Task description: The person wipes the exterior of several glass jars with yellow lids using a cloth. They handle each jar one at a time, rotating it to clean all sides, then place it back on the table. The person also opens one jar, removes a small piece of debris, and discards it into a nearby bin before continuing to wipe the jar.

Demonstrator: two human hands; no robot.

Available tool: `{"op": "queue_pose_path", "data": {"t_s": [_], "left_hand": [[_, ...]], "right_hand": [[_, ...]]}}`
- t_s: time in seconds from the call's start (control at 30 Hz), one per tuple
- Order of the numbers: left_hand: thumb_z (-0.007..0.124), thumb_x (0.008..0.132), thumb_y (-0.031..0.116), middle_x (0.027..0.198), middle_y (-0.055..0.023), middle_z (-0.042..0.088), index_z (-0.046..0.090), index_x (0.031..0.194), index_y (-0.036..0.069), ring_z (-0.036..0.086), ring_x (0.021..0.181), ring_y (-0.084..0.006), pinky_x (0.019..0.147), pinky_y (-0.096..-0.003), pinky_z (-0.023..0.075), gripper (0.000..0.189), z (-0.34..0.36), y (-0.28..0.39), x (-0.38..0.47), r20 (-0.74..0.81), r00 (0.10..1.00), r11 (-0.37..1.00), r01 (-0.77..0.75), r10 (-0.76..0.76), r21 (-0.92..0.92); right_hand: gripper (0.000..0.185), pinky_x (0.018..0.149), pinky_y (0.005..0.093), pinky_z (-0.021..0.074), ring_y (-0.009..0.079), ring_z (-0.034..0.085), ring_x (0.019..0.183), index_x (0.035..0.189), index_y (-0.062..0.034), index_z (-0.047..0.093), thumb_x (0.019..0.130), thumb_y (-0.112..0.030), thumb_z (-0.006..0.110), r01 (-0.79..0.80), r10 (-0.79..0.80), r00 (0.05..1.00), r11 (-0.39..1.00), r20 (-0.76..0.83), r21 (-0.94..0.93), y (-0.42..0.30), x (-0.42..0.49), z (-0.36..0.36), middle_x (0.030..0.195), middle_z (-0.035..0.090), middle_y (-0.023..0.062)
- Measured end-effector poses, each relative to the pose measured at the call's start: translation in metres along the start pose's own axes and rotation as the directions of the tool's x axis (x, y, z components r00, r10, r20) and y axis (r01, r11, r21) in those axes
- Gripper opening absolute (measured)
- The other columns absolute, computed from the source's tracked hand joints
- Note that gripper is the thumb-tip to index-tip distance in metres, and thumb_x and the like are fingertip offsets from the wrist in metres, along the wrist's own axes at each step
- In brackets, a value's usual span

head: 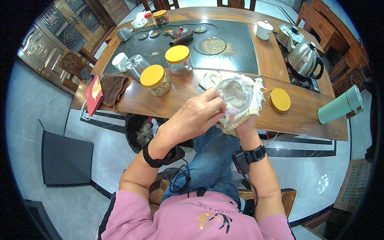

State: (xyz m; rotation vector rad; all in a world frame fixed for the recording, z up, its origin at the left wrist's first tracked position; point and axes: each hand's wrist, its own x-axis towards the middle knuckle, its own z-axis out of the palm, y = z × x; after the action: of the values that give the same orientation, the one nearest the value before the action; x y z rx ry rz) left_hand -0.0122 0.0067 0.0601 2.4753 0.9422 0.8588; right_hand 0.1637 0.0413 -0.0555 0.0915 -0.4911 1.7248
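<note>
A clear, open plastic jar is held over the table's front edge, its mouth turned towards me. My left hand pinches the left side of its rim with thumb and fingers. Around and beneath the jar is a white and yellow frayed towel. My right hand grips the towel and jar from below, its fingers hidden by the cloth. To the right lies a yellow lid. Left of my hands stand a yellow-lidded jar with brown contents and another yellow-lidded clear jar.
A stone tea tray carries a dark teapot. Steel kettles and a green tumbler stand right. A steel canister, white mug, brown cloth and red bag are left. Below is a bin.
</note>
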Motion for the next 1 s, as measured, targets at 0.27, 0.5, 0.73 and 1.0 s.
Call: {"op": "queue_pose_path", "data": {"t_s": [0.27,0.5,0.73,1.0], "left_hand": [[0.069,0.078,0.0,0.089,-0.0105,0.057,0.057,0.087,0.004,0.062,0.079,-0.0307,0.069,-0.0411,0.0511,0.015,0.015,-0.007,0.002,-0.175,0.964,0.969,-0.169,0.201,0.18],[0.073,0.07,0.0,0.085,-0.0086,0.057,0.057,0.084,0.006,0.06,0.076,-0.0279,0.065,-0.0372,0.0487,0.022,0.049,-0.018,0.007,-0.556,0.799,0.966,-0.111,0.227,0.235],[0.073,0.071,-0.001,0.087,-0.0106,0.062,0.058,0.087,0.006,0.064,0.076,-0.0293,0.068,-0.0378,0.0514,0.023,0.059,-0.025,0.013,-0.725,0.688,0.999,0.01,0.018,0.034],[0.07,0.076,0.0,0.08,-0.0087,0.063,0.059,0.084,0.004,0.065,0.067,-0.0222,0.062,-0.0345,0.0521,0.014,0.06,-0.028,0.015,-0.728,0.633,0.963,0.126,-0.263,-0.238]], "right_hand": [[0.062,0.114,0.0428,0.0395,0.0265,0.049,0.132,0.147,-0.0088,0.04,0.105,-0.053,0.032,0.068,-0.092,0.98,0.988,-0.176,-0.138,-0.001,-0.003,0.001,0.144,0.051,0.0104],[0.062,0.113,0.042,0.0399,0.0274,0.05,0.131,0.145,-0.0076,0.042,0.104,-0.054,0.034,0.083,-0.141,0.966,0.962,-0.215,-0.259,0.001,-0.008,-0.014,0.143,0.052,0.0111],[0.068,0.114,0.0451,0.0395,0.0298,0.049,0.133,0.148,-0.01,0.04,0.102,-0.06,0.034,-0.008,-0.073,0.956,0.962,-0.284,-0.274,0.003,-0.007,0.002,0.147,0.049,0.0129],[0.065,0.109,0.0415,0.0452,0.0247,0.052,0.13,0.148,-0.0082,0.038,0.102,-0.053,0.046,0.029,-0.129,0.961,0.927,-0.246,-0.373,0.005,-0.008,-0.002,0.145,0.05,0.0098]]}}
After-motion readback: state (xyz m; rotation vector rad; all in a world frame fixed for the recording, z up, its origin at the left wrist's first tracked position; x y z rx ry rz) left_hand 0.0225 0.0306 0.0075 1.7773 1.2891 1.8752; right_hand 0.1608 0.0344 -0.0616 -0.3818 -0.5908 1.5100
